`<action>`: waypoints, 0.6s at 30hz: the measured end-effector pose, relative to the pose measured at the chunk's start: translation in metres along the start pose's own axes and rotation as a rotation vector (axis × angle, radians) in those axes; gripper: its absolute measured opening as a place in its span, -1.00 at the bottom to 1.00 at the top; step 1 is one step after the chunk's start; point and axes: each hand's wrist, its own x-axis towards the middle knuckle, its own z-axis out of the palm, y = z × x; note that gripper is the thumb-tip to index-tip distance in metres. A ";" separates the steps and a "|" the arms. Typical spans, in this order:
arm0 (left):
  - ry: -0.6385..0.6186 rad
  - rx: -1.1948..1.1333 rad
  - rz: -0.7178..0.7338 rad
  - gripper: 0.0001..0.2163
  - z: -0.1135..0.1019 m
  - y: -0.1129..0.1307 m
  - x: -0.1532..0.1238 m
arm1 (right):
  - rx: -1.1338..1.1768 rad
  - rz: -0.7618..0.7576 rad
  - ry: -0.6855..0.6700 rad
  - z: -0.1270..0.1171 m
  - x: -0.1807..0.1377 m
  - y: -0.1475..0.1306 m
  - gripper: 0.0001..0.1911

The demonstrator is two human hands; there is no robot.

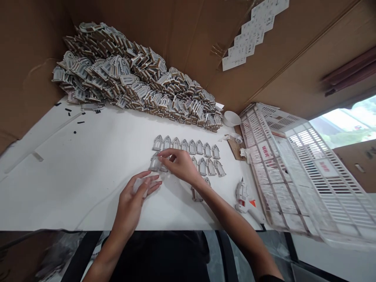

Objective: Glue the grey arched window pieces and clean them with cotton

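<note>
My left hand (129,203) is curled round a small bunch of whitish, see-through pieces (138,184), probably thin plastic, just above the white table (96,168). Thumb and forefinger of my right hand (180,166) pinch together over the left end of the second row. Right under those fingertips lies a grey arched window-shaped piece (154,162); whether they hold it or a thin sheet on it, I cannot make out. More arched pieces (192,147) stand in a row behind, and others (210,167) lie right of the hand. My right forearm partly covers pieces (196,194) nearer me.
A large heap of arched pieces (141,86) fills the back against cardboard walls (188,35). At the right are a glue gun (241,196), a white plastic crate (273,168) and a round white tub (232,118). Paper labels (252,35) hang on the cardboard.
</note>
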 end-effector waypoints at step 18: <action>-0.051 -0.150 -0.097 -0.57 -0.007 0.008 0.001 | -0.068 -0.020 -0.040 0.013 0.014 0.009 -0.89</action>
